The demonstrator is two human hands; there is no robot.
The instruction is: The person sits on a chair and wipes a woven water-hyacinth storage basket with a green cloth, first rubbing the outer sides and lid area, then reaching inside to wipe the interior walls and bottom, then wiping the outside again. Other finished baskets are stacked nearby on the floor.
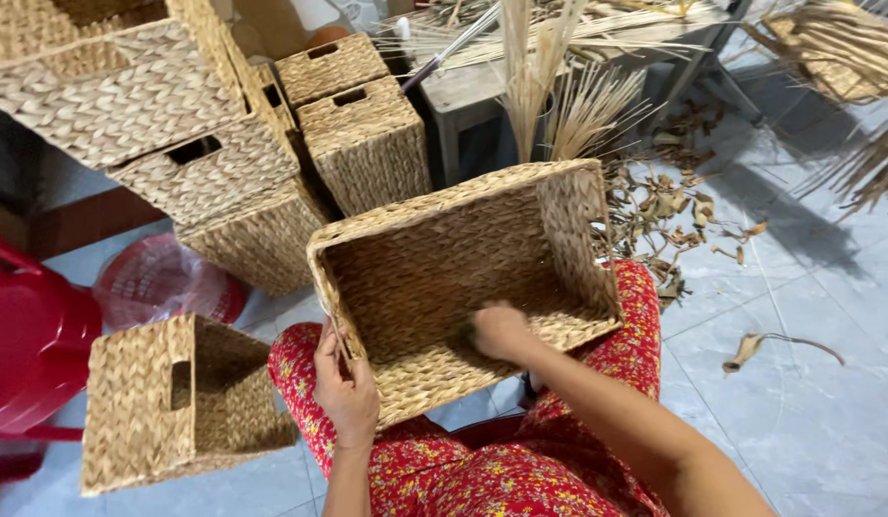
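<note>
1. One rectangular woven basket (434, 278) of coarse braided fibre rests tilted on the lap, its opening facing the camera, long axis running left to right.
2. Left hand (346, 391) clamps its near-left rim.
3. Right hand (499, 330) rests inside it, fingers curled together, grip unclear.

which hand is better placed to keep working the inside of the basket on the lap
Right, probably: the right hand is already inside the woven basket, on its inner wall, while the left hand grips the near rim, steadying it.

Finished woven baskets (214, 144) are stacked at upper left. A smaller basket (176, 402) is tipped on the tiled floor (808, 383) beside a red plastic chair (28, 345). Dried leaf scraps (674, 215) are scattered near a grey table (473, 96).
</note>
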